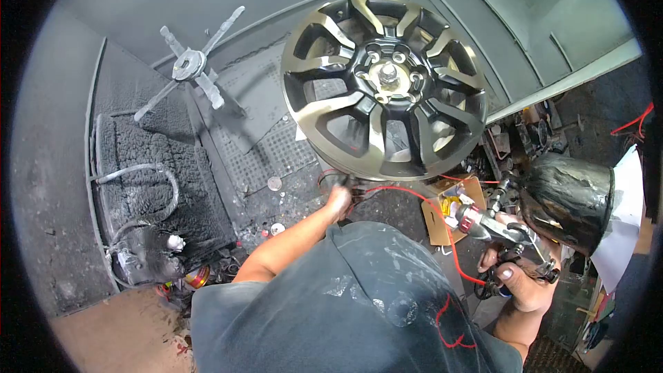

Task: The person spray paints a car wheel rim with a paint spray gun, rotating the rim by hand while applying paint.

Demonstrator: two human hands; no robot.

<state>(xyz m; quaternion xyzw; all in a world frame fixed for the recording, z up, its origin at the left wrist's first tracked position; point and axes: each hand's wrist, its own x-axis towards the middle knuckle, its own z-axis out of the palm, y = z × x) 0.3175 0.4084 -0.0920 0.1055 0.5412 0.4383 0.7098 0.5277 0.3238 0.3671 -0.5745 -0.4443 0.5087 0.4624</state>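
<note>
A multi-spoke alloy wheel [376, 124], dark with metallic-looking spoke faces, is mounted face up in front of me. My right hand [518, 276] grips a spray gun [501, 228] to the right of the wheel, its nozzle end pointing left. Attached to the gun is a dark, paint-covered cup [566, 200]. A red air hose [442, 217] curves from below the gun toward the wheel's near edge. There my left hand [338, 202] is closed around the hose, just below the rim; its fingers are partly hidden and dark.
A paint-coated four-armed stand [190, 65] rises at the back left. Below it sits a dark, crusted block [152, 159] with a curved pipe [169, 183]. An open cardboard box [438, 224] lies beneath the gun. White paper [625, 214] is behind the cup. Grey walls enclose the back.
</note>
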